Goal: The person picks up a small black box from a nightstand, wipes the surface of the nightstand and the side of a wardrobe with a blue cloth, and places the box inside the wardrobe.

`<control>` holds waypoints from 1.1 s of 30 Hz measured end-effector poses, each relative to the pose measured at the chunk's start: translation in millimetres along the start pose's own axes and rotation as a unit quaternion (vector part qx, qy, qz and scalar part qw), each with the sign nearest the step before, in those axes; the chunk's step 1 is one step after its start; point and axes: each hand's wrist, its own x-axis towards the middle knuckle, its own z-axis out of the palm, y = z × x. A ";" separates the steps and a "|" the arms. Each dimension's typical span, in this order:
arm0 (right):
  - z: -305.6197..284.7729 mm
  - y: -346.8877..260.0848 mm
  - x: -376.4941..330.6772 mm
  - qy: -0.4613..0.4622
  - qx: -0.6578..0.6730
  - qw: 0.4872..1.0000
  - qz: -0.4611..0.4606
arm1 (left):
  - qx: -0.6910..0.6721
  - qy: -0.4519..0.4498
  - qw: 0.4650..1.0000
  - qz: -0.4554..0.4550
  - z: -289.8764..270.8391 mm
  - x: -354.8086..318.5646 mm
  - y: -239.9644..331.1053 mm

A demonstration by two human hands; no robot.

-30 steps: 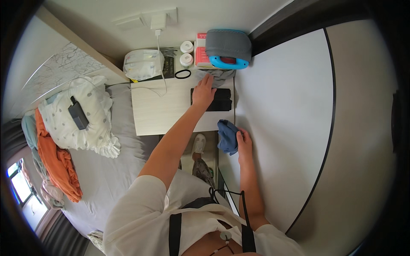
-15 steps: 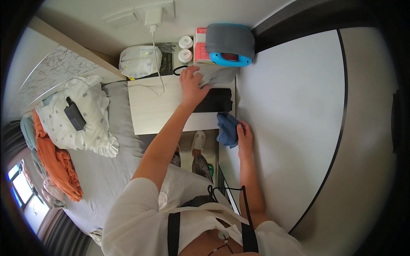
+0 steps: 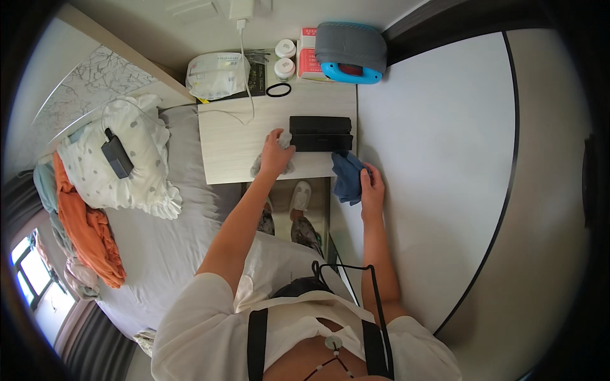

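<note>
On the pale bedside table (image 3: 222,149), my left hand (image 3: 275,155) is closed on a bunched grey cloth (image 3: 257,166) near the front edge. The cloth shows on both sides of my fingers. A black oblong case (image 3: 321,134) lies just to the right of that hand. My right hand (image 3: 374,190) grips a blue cloth (image 3: 347,177), which droops from the fingers beside the table's front right corner. Part of the blue cloth is hidden behind my fingers.
Along the back are a white soft pack (image 3: 219,77), a black hair tie (image 3: 278,90), two white-lidded jars (image 3: 285,58), a red-and-white box (image 3: 308,56) and a grey-and-blue object (image 3: 351,51). A white panel (image 3: 438,146) borders the right. The bed (image 3: 171,247) lies left.
My left hand has drawn the grey cloth from the back of the table toward the front, uncovering the tabletop behind the black case. My right hand still holds the blue cloth.
</note>
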 end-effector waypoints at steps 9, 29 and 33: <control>4.9 -21.6 -8.7 0.039 -0.002 0.997 -0.060 | -0.238 -0.051 0.947 -0.209 -6.7 0.4 10.6; 118.3 57.2 169.2 -0.008 -0.436 0.800 -0.412 | -0.385 0.187 0.875 -0.225 -92.0 -65.9 -90.6; 170.5 54.7 134.7 -0.095 -0.424 0.769 -0.468 | -0.369 0.229 0.868 -0.241 -100.4 -69.5 -96.8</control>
